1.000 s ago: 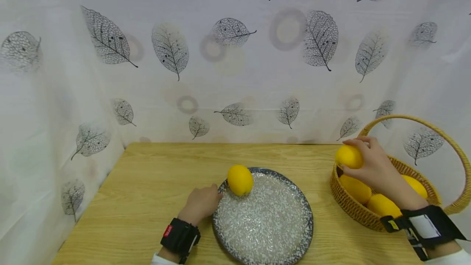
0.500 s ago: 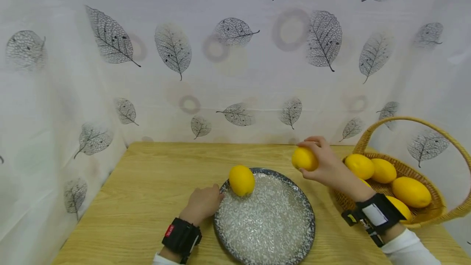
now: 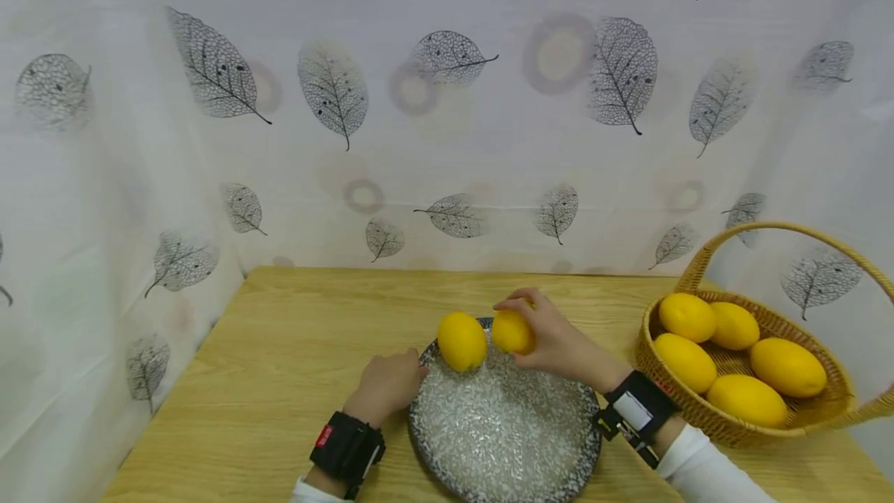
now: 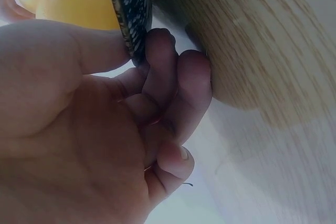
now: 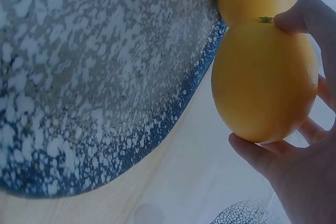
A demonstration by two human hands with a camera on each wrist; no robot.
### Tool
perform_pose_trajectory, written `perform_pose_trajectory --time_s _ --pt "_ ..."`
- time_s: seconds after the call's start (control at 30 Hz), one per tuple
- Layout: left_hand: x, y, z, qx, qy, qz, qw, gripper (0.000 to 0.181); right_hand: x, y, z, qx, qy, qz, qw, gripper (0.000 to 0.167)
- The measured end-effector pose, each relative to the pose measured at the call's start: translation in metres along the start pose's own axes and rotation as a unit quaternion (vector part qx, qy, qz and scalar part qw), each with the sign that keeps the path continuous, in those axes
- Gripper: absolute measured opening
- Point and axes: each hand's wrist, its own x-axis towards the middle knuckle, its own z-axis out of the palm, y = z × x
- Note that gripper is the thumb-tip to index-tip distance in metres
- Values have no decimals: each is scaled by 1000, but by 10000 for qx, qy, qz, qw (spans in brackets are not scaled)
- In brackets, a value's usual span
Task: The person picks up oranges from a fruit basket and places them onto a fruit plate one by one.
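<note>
A round speckled grey plate with a dark rim lies on the table. My left hand pinches its left rim: the left wrist view has the thumb on one side of the rim and curled fingers on the other. One lemon sits at the plate's far left edge. Beside it, over the far part of the plate, my right hand holds a second lemon by its ends between thumb and fingers. Whether this lemon touches the plate or the first lemon, I cannot tell.
To the right stands a wicker basket with a tall arched handle. Several lemons lie inside it. Behind the wooden table hangs a white leaf-print curtain, which also runs along the left side.
My right hand has carried a lemon out of the basket, leftward to the far part of the plate beside the first lemon. The left hand stays at the plate's rim.
</note>
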Motion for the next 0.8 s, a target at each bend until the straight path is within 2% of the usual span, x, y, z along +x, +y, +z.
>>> perform_pose_trajectory --time_s 0.27,0.5,0.8 --pt "4 1 -1 22 -98 -135 9999 27 2 -5 7 -10 -217 -21 9998 72" --pt "2 3 -5 -5 -150 -208 9997 27 4 -6 12 29 -317 -70 9995 72" --pt "0 4 -3 -114 -182 -200 9996 28 1 -2 20 11 -395 -51 9992 73"
